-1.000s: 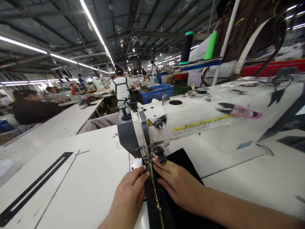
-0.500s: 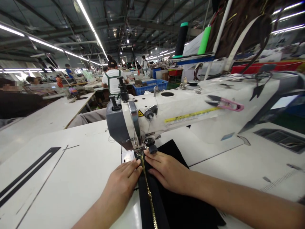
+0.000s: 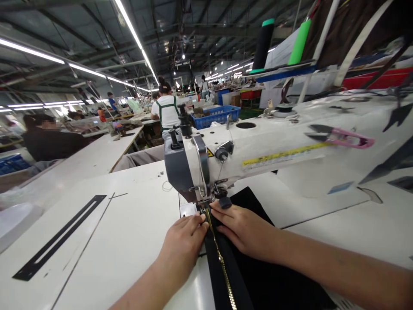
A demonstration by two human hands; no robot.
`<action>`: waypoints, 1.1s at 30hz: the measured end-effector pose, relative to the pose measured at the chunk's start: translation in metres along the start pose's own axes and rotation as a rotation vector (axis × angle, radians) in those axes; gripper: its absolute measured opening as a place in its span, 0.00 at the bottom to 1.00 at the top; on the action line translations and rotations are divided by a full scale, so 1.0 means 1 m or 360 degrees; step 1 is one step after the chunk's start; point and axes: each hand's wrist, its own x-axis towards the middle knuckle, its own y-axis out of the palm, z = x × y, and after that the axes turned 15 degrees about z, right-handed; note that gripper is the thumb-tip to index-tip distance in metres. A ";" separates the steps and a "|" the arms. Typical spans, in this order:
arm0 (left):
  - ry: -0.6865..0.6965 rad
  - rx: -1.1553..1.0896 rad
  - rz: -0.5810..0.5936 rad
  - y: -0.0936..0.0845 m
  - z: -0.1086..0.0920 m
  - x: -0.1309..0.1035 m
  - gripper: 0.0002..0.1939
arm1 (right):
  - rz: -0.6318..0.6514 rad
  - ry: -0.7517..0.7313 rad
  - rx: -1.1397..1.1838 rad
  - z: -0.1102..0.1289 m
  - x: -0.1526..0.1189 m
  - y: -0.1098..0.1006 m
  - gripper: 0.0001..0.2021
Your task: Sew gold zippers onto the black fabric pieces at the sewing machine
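Note:
A black fabric piece [image 3: 267, 275] lies under the needle end of a white sewing machine [image 3: 287, 159]. Along it runs a gold-toothed zipper [image 3: 221, 259], its slider and pull on the stretch nearer me. My left hand [image 3: 180, 243] is closed at the left edge of the zipper strip, thumb and fingers pinching it just in front of the presser foot. On the other side, my right hand [image 3: 247, 226] lies flat on the fabric, fingers stretched out and their tips close to the foot. The needle tip is hidden behind the machine's parts.
A long black slotted strip [image 3: 61, 234] lies on the white table [image 3: 122, 254] at left. Pink-handled thread snips [image 3: 340, 137] rest on the machine arm. Black [image 3: 263, 45] and green [image 3: 299, 42] thread cones stand behind. Co-workers sit beyond, near a blue crate [image 3: 216, 117].
The whole view has shifted, so the machine and hands appear farther right. Both hands keep the same place on the fabric, and the zipper looks almost unmoved under the foot.

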 end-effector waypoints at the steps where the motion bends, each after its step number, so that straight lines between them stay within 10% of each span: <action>1: -0.0005 -0.0010 0.0004 0.001 0.001 -0.001 0.13 | -0.0002 -0.0010 0.0008 -0.001 0.001 -0.001 0.18; 12: -0.0213 -0.0482 0.0413 -0.024 -0.006 -0.010 0.19 | 0.0147 0.0318 0.0126 0.046 -0.010 -0.025 0.11; 25: -0.0220 -0.0286 0.0115 -0.005 -0.009 -0.013 0.17 | -0.0028 0.0701 0.0263 0.046 0.006 -0.009 0.07; 33: -0.0062 -0.0006 -0.0122 -0.001 -0.023 -0.014 0.11 | 0.0164 0.0310 -0.0281 0.043 -0.019 0.008 0.21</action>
